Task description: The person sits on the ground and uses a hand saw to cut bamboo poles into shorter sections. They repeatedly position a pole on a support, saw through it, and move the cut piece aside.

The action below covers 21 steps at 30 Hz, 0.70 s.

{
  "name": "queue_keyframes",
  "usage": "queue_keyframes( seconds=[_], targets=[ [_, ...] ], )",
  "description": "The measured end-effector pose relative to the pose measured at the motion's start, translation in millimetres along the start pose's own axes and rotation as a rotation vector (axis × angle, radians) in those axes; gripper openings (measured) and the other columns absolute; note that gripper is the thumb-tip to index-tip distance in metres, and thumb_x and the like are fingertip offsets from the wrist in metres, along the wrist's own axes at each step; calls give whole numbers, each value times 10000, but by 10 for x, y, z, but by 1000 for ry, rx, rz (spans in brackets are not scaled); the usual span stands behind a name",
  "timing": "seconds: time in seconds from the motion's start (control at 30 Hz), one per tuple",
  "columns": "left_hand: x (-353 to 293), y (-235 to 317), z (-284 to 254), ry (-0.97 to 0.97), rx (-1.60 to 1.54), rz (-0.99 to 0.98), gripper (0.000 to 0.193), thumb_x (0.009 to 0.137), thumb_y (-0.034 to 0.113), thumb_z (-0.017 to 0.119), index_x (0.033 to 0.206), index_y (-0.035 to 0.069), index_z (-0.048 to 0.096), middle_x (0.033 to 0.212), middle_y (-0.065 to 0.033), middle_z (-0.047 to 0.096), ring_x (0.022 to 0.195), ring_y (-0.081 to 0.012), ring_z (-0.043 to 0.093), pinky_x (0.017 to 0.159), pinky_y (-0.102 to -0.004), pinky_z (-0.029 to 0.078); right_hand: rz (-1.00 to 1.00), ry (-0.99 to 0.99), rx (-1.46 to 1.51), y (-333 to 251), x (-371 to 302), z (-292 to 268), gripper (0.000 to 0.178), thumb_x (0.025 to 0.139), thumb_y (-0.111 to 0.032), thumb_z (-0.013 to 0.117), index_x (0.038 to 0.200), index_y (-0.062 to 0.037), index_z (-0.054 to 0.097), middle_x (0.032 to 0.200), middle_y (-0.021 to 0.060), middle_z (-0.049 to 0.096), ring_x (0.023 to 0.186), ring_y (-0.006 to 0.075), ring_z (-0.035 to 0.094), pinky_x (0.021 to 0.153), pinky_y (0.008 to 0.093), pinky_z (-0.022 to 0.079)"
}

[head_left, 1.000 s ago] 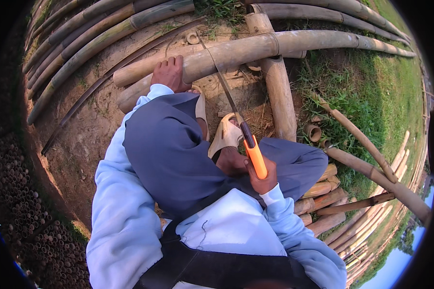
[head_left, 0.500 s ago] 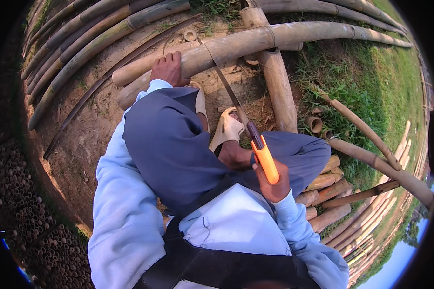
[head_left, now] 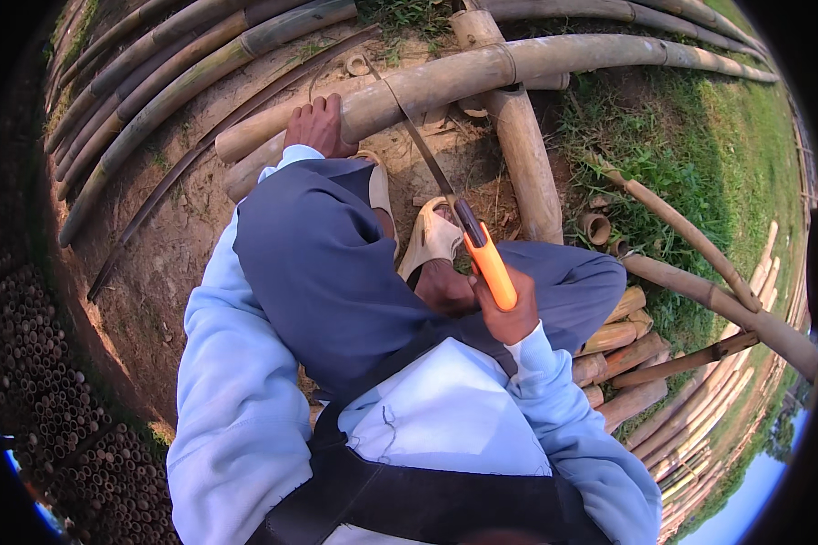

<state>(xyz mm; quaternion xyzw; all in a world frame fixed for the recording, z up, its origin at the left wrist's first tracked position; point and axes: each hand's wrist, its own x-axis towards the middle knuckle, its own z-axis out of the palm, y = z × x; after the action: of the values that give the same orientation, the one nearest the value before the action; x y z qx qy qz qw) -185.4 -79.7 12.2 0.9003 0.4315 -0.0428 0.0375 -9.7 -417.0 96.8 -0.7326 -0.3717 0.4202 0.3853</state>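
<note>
Thick tan bamboo pole (head_left: 454, 80) lies across a stout tan bamboo log (head_left: 532, 173), seemingly not yet severed, cut depth unclear; right hand (head_left: 515, 313) clasps an orange-handled saw (head_left: 489, 263) against it, left hand (head_left: 321, 127) steadies it, grip unclear.

The right hand (head_left: 509, 314) grips an orange-handled saw (head_left: 492, 266), its blade (head_left: 425, 150) lying across a thick bamboo pole (head_left: 463, 77). The left hand (head_left: 320, 127) rests on the pole, left of the blade

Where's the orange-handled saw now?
Near the middle of the head view: the saw is in the right hand, its blade slanting up-left across the long bamboo pole.
</note>
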Motion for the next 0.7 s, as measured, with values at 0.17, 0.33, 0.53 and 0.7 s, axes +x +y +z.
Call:
queue_keyframes(
  seconds=[0.17,0.33,0.53,0.7],
  targets=[
    [-20,-16,88,58,-6,3,739,633,403,866,1176,31,530,1108,-187,628,1033,-367,643,939,-429,481,-61,47,-63,-54,117,68,158,852,-37,676,1001,15,685,737,174,677,720,323,716,645,366,532],
    [-24,-17,24,80,-6,5,737,628,400,861,1176,36,529,1107,-191,630,1041,-373,643,940,-425,480,-292,94,-9,226,1196,522,173,859,-133,720,858,16,631,673,191,611,628,375,632,601,410,482],
    [-17,-10,17,21,17,15,771,638,416,844,1224,38,516,1126,-193,628,1058,-372,636,954,-423,473,-109,3,-34,177,93,-39,130,843,-61,702,937,22,667,703,179,647,637,305,677,618,374,511],
    [-9,-25,56,-12,-11,-15,821,650,422,829,1293,35,496,1164,-195,618,1090,-368,623,989,-425,458,-145,52,-13,120,-74,-93,190,842,-55,697,1022,2,701,754,170,687,711,337,717,656,354,541]
  ],
)
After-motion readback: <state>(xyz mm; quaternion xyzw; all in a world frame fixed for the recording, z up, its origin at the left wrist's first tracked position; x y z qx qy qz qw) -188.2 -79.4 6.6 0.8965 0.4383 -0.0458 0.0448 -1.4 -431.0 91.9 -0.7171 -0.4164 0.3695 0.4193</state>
